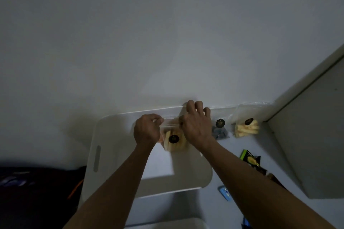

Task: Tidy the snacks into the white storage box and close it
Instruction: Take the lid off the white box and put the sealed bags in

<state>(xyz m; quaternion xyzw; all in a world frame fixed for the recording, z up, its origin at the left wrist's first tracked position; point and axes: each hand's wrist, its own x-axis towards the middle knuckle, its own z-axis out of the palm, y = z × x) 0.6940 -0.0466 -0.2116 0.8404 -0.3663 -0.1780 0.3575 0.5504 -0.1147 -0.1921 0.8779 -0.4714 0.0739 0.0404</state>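
Observation:
The white storage box (111,135) stands open against the wall, seen from above. Over its far side hangs a clear bag of yellow snack sticks (174,140) with a black round label. My left hand (147,129) pinches the bag's top left corner and my right hand (195,124) grips its top right. A clear bag with dark snacks (219,130) and another clear bag of yellow sticks (246,128) lean on the wall to the right. A green and black packet (251,160) and a blue packet (225,192) lie on the surface further forward.
A white cabinet side (307,126) rises at the right. A dark cloth heap (37,191) fills the lower left. A white edge, perhaps the lid (167,224), shows at the bottom. The wall runs right behind the box.

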